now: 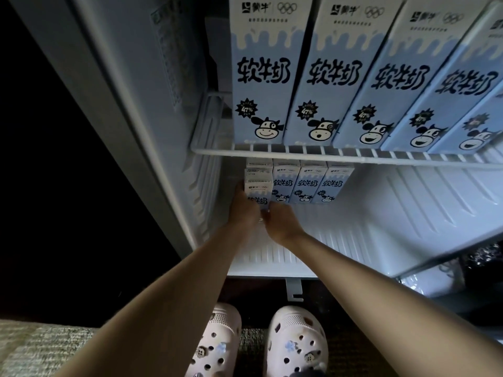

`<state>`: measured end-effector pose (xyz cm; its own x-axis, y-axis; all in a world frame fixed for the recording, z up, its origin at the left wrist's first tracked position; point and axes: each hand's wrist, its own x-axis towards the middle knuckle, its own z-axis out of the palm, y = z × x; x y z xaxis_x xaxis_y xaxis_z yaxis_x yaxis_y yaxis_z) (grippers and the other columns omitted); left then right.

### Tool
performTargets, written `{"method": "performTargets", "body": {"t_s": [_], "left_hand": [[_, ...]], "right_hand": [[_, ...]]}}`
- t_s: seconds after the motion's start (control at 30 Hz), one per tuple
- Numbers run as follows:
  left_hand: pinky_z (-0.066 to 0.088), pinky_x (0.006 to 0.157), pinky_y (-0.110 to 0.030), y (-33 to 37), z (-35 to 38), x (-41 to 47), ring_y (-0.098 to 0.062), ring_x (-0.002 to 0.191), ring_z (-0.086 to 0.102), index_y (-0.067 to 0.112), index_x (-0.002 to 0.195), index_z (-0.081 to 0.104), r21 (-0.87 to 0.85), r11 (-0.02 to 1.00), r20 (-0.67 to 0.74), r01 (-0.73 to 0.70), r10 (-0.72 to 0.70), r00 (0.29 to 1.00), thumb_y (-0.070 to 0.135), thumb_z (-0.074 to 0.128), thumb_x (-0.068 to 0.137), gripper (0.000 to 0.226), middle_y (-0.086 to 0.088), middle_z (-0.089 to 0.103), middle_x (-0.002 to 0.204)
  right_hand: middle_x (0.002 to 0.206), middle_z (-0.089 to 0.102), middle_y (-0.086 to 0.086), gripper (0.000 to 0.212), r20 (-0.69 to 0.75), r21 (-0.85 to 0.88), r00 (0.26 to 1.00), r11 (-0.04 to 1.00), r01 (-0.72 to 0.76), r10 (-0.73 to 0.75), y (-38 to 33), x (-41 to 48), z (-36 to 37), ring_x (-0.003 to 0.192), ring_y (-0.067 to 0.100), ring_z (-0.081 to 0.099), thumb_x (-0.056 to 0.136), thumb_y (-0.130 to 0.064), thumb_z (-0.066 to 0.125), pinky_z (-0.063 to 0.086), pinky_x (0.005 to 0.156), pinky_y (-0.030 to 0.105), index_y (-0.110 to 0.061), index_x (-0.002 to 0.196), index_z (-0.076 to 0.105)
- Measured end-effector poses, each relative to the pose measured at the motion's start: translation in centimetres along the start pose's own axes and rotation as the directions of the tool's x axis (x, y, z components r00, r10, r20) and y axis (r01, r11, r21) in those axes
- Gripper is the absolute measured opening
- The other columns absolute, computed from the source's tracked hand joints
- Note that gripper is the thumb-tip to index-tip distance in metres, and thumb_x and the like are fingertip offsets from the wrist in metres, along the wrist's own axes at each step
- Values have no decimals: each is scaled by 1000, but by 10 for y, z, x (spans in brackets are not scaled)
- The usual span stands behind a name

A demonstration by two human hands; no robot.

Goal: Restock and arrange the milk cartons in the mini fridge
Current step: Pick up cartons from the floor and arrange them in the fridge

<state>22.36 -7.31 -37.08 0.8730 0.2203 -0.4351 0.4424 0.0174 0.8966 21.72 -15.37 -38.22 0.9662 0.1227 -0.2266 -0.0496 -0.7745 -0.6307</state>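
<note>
Both my hands reach into the lower part of the mini fridge (174,137). My left hand (243,210) and my right hand (281,223) hold one small blue-and-white milk carton (258,193) at the far left of the fridge floor. Behind it stand more cartons in a column. Three small cartons (304,185) stand in a row to its right. Several tall cartons (334,77) of the same brand fill the wire shelf (272,152) above.
The ribbed white fridge floor (381,227) stretches right of the small cartons. The open fridge door (435,273) is at the lower right with a dark bag beside it. My feet in white clogs (261,344) stand on a woven rug in front.
</note>
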Motion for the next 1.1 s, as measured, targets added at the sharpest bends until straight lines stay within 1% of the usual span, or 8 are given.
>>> {"method": "performTargets", "body": {"t_s": [0.13,0.3,0.43,0.73,0.87,0.93,1.03,1.1], "left_hand": [[44,60,-14,-2,0,5,-16,98,55,14,128,50,-7,1000,22,-14,14,1000,-6,47,91,42,-8,60,124],[46,63,-15,-2,0,1,-16,103,56,14,130,48,-37,999,40,-15,16,999,-8,50,88,47,-8,60,125],[49,86,-32,2,-1,-4,-29,118,55,11,132,45,-13,1000,14,-8,8,1000,-16,43,85,55,-12,57,127],[47,89,-30,9,0,-9,-22,113,55,12,132,46,24,1000,-8,3,-3,1000,-14,34,89,52,-6,57,123],[50,96,-41,9,-2,-13,-29,115,57,10,127,49,94,996,-11,-11,12,1000,-15,43,85,49,-13,60,124],[51,93,-38,13,-3,-23,-32,115,58,8,127,49,153,988,-27,-3,8,1000,-12,48,84,47,-13,61,123],[45,80,-28,27,-6,-48,-25,109,57,5,125,47,286,958,-54,27,-12,998,-7,42,90,38,-12,59,119],[42,75,-27,38,-11,-69,-26,108,56,3,124,50,365,931,-65,23,1,998,-4,37,94,33,-12,59,119]], "right_hand": [[116,63,21,30,-15,-20,1000,999,-25,24,-1,3,0,108,30,60,100,-8,36,47,87,30,7,109,60],[115,64,20,28,-77,10,997,1000,-14,14,4,6,8,106,29,61,98,-3,37,49,88,30,4,111,61],[117,62,21,27,-124,-17,992,1000,18,-20,4,6,12,108,31,60,95,1,42,48,89,30,5,117,57],[123,57,21,29,-90,-50,996,999,-18,14,4,5,14,110,33,57,97,-8,43,47,89,30,3,120,57],[125,53,22,27,-66,-87,997,995,-46,40,1,-5,6,112,33,55,97,-3,42,45,90,29,7,118,54],[127,51,21,28,-62,-88,997,994,-59,54,-1,-15,-1,115,32,53,96,0,40,44,92,29,7,120,52],[127,51,23,29,-69,-79,996,995,-57,52,-8,-37,-18,115,34,53,93,3,39,42,80,29,9,118,52],[126,53,23,29,-90,-74,996,997,-28,21,-15,-55,-34,116,34,53,92,4,39,43,81,27,9,117,54]]}}
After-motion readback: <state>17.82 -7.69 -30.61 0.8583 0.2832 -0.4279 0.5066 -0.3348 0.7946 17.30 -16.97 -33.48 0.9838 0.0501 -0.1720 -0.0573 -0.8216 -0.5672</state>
